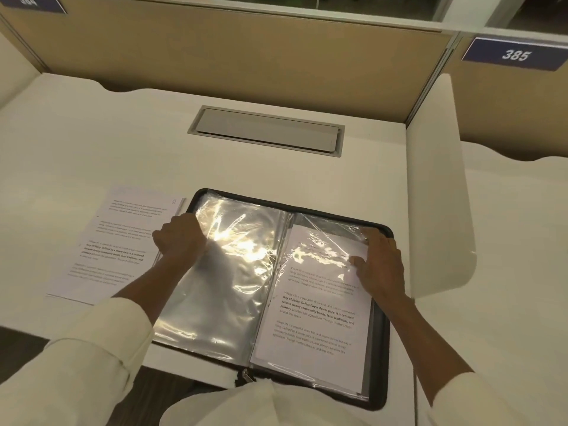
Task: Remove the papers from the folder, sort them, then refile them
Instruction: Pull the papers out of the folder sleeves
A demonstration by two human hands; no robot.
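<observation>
Both forearms reached forward over the open folder (381, 382) on the surface (92, 133). Knuckles up, the left hand (179, 238) curled round the clear sleeves' (233, 272) left edge, beside the loose papers (116, 241). The right hand (379, 265) pinched the filed sheet's (319, 318) upper right corner.

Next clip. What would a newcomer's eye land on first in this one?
The open folder at the desk's near edge, with strong glare across the clear sleeves on its left half. Next, the printed sheet on the right half, with the right hand at its top corner and the left hand curled at the sleeves' top-left corner. A stack of papers lies left of the folder.
</observation>
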